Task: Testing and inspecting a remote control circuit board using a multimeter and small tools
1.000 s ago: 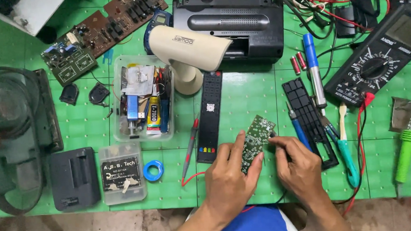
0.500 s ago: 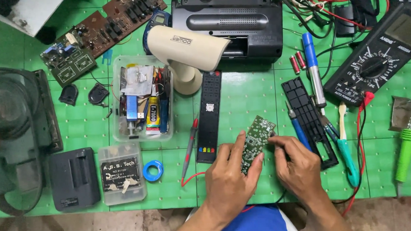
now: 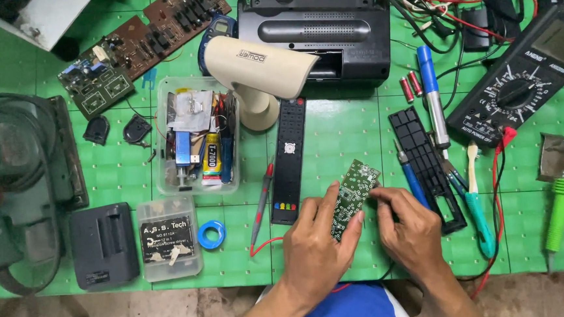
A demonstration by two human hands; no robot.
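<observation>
Top edge cuts off the black radio-like box (image 3: 317, 35) and the wire tangle (image 3: 455, 4); multimeter (image 3: 528, 75) runs off at right, and the grey-green machine (image 3: 16, 188) is only partly in view at left. Whatever the right fingertips pinch, if anything, is too small to make out.

Surface: a green gridded mat (image 3: 339, 129) over a bench, bare concrete floor below its near edge. On it: a black remote (image 3: 290, 158), clear parts tub (image 3: 196, 137), beige cone-shaped housing (image 3: 257, 68), green-handled screwdriver (image 3: 562, 200).

Left hand (image 3: 317, 248) comes up from the near edge, fingers curled round a small green circuit board (image 3: 353, 196) (held tilted, just right of the remote, above the mat), thumb on its right edge. Right hand (image 3: 413, 225) sits just beside it, fingers bent, index and thumb tips meeting at the board's right edge.
</observation>
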